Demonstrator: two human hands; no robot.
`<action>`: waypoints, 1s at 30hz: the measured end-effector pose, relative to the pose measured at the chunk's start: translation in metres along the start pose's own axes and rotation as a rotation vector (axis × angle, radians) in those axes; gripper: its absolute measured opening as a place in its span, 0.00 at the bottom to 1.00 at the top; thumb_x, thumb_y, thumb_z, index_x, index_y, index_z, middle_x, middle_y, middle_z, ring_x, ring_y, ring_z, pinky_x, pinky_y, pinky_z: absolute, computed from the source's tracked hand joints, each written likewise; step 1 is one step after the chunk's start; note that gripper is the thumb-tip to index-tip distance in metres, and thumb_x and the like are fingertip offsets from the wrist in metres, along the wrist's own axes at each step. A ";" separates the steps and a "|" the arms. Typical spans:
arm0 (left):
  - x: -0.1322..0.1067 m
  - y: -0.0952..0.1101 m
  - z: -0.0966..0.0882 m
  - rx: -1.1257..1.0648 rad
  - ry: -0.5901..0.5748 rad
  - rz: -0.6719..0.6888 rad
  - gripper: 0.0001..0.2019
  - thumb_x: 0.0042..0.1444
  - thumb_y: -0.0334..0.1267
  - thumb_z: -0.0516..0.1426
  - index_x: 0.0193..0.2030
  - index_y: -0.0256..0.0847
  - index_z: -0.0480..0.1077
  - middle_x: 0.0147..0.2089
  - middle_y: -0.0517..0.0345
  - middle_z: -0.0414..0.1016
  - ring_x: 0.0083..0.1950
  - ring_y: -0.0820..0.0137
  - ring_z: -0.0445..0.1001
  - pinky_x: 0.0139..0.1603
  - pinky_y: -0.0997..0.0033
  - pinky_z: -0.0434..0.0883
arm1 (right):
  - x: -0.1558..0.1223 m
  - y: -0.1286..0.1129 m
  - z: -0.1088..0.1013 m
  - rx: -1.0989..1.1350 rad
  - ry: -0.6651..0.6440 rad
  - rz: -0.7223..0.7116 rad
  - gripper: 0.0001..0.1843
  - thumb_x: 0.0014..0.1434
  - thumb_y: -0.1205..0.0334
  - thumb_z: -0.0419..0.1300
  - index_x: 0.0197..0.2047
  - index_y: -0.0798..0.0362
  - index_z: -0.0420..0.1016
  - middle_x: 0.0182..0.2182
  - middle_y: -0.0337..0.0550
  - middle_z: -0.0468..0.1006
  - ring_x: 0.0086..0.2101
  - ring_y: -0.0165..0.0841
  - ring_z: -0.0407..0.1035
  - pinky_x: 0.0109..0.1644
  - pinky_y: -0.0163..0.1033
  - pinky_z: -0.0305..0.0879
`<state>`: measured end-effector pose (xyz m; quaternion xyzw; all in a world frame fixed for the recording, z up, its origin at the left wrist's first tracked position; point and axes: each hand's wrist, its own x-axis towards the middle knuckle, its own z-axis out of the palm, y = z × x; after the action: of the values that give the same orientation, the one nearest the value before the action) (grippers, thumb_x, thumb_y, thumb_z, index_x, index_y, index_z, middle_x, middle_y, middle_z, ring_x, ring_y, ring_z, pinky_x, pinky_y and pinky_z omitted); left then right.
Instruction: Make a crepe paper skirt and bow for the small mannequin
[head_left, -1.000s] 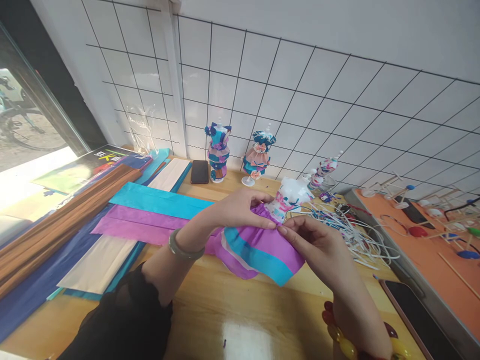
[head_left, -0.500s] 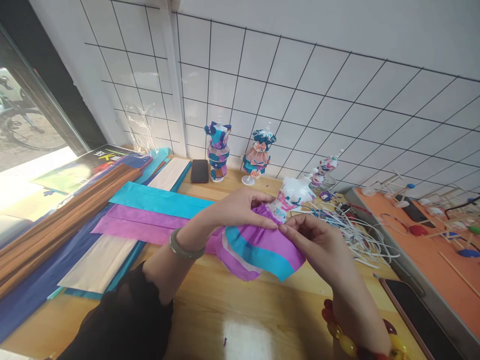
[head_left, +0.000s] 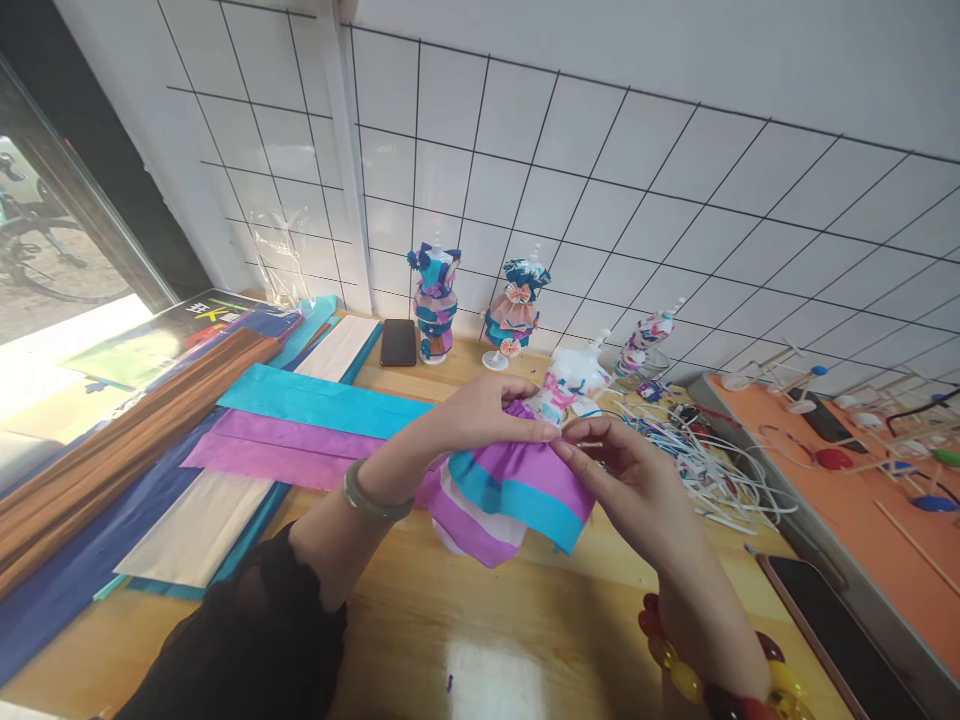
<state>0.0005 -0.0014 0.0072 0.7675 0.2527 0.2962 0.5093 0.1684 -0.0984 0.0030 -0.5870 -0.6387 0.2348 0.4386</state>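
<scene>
Between my hands a small white dress form [head_left: 568,380] with pink and blue marks leans to the right. Around its waist wraps a gathered crepe paper skirt [head_left: 517,490] in purple and turquoise bands, with a white and purple layer showing below. My left hand [head_left: 499,415] presses the gathered top edge of the skirt from the left, its thumb across the pleats. Opposite, my right hand [head_left: 622,465] pinches the same edge between thumb and fingers. The fingers behind the form are partly hidden.
Two dressed forms [head_left: 436,310] stand by the wall, with a phone [head_left: 398,343] beside them. Crepe paper strips [head_left: 322,400] and a brown roll [head_left: 142,440] lie left. Tangled white cables [head_left: 727,480], another phone [head_left: 840,630] and an orange tray [head_left: 862,490] are right.
The dress form has tilted and shifted slightly left, and the skirt with it. More of the white and purple lower layer shows. My right hand has moved a little left and up.
</scene>
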 end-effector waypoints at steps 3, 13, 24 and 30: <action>0.001 0.000 -0.003 -0.017 0.103 -0.021 0.19 0.44 0.49 0.61 0.35 0.35 0.72 0.32 0.57 0.70 0.36 0.67 0.68 0.37 0.70 0.64 | -0.003 -0.006 -0.003 -0.149 0.103 -0.214 0.12 0.57 0.54 0.57 0.43 0.49 0.68 0.46 0.48 0.70 0.48 0.40 0.66 0.49 0.48 0.64; 0.002 -0.003 -0.011 -0.018 0.281 -0.091 0.19 0.42 0.49 0.61 0.35 0.35 0.72 0.32 0.57 0.72 0.37 0.68 0.69 0.37 0.71 0.65 | -0.010 -0.011 0.018 -0.695 0.178 -0.792 0.12 0.56 0.69 0.57 0.44 0.50 0.69 0.35 0.47 0.70 0.37 0.38 0.65 0.37 0.45 0.63; 0.003 -0.005 -0.020 -0.156 0.266 -0.058 0.17 0.43 0.47 0.61 0.34 0.35 0.72 0.31 0.58 0.71 0.36 0.69 0.69 0.36 0.70 0.65 | -0.013 -0.019 0.038 -0.773 0.029 -0.916 0.09 0.60 0.72 0.52 0.36 0.58 0.74 0.27 0.49 0.75 0.29 0.35 0.64 0.31 0.41 0.60; 0.002 0.000 -0.022 -0.129 0.265 -0.040 0.15 0.42 0.45 0.62 0.32 0.35 0.72 0.28 0.59 0.69 0.34 0.70 0.67 0.35 0.71 0.65 | -0.013 -0.010 0.040 -0.725 -0.015 -0.847 0.07 0.58 0.72 0.54 0.37 0.57 0.74 0.30 0.49 0.75 0.31 0.35 0.65 0.32 0.41 0.62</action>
<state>-0.0141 0.0141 0.0140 0.6821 0.3133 0.4002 0.5258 0.1287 -0.1041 -0.0131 -0.3907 -0.8617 -0.1926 0.2602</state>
